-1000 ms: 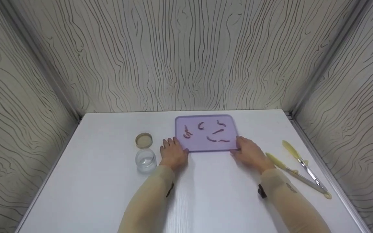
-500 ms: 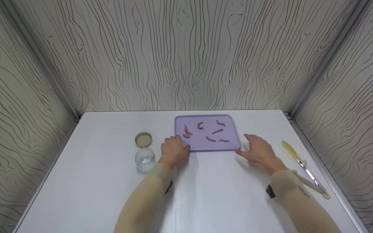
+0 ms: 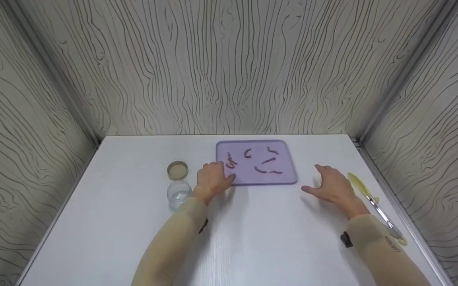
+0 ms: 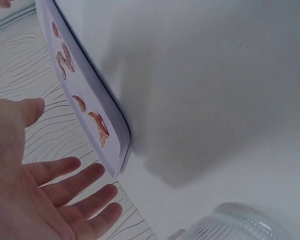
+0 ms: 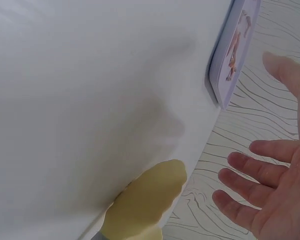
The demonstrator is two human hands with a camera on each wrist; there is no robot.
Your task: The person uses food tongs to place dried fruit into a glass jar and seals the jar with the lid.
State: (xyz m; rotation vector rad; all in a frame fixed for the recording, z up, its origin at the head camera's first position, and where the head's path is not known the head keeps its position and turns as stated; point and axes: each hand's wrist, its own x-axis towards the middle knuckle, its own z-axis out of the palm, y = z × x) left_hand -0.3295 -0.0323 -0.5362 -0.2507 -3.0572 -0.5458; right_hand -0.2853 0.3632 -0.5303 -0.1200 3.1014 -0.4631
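A purple tray (image 3: pixel 249 178) lies near the back of the white table, with several thin reddish-brown curled strips (image 3: pixel 269 160) scattered over it. My left hand (image 3: pixel 212 177) hovers by the tray's near left corner, its fingers spread in the left wrist view and holding nothing. To the right of the tray, apart from it, my right hand (image 3: pixel 332 186) has thumb and fingers spread with nothing between them. It is nearest to the yellow-tipped tongs (image 3: pixel 376 202), which the right hand and forearm partly hide. In the right wrist view a yellow tong tip (image 5: pixel 145 197) shows below the hand.
Left of my left hand stands a clear glass jar (image 3: pixel 179 193). Just behind it lies a round tan lid (image 3: pixel 177 170). Wood-patterned panels (image 3: pixel 229 71) rise behind the white table (image 3: pixel 264 238) and along both sides.
My right hand has let go of the tray's right corner and moved right, toward the tongs. My left hand has lifted slightly at the left corner. The tray has stayed nearly still.
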